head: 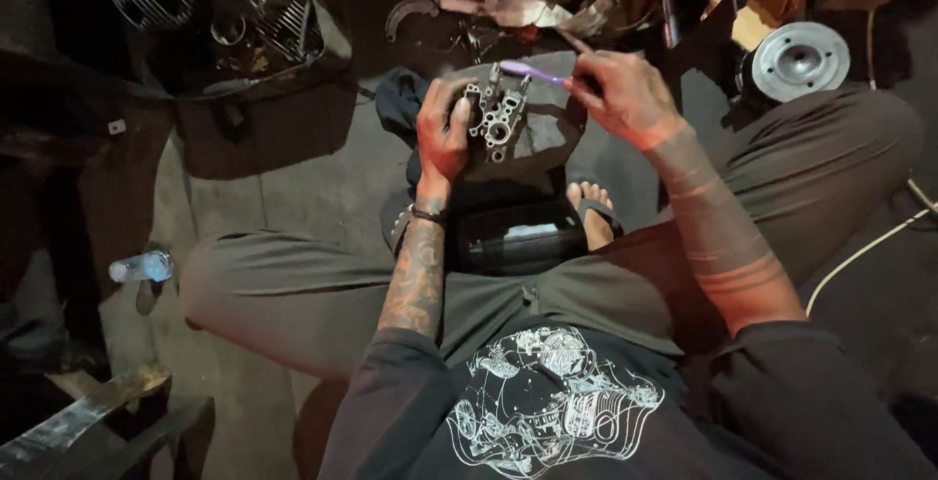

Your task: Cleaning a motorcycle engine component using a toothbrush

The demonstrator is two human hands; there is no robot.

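A plastic bottle (142, 267) lies on the floor (293, 187) at far left, with a bin of metal parts (244, 30) up behind it. The left hand (443, 133) wraps its fingers around a grey engine part (498, 118), holding it upright above the crossed legs. The right hand (625, 99) pinches a purple toothbrush (532, 72), whose head touches the part's top. A metal disc (799, 60) sits at right.

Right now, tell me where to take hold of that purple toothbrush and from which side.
Take the purple toothbrush by its handle end on the right, where the right hand pinches it. It lies roughly level, with the other end over the metal engine part in the left hand, so come from the right.
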